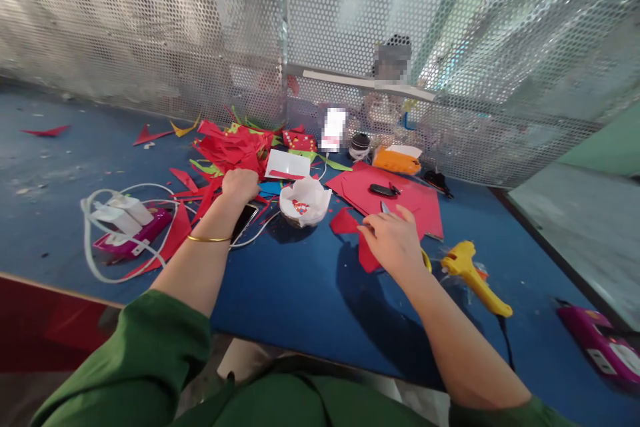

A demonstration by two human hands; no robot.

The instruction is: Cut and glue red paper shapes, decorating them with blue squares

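Observation:
My left hand (241,185) is curled at the front edge of the heap of red paper scraps (233,147). Its fingertips are hidden, so what they hold, if anything, does not show. My right hand (395,237) hovers low with fingers apart, above a small cut piece of red paper (369,259). Beneath that hand lies a pair of scissors, its yellow handle (427,260) and blade tip showing. Another red paper piece (344,221) is left of the fingers. Between my hands sits a white paper-lined bowl (305,203) with small colourful bits inside.
Red sheets (415,203) carry a black-handled tool (384,189). A yellow glue gun (473,273) lies right, near a purple power strip (603,340). Left are white chargers (123,215) with looping cable. A phone (245,220) lies by my left wrist. A perforated metal screen (200,33) stands behind.

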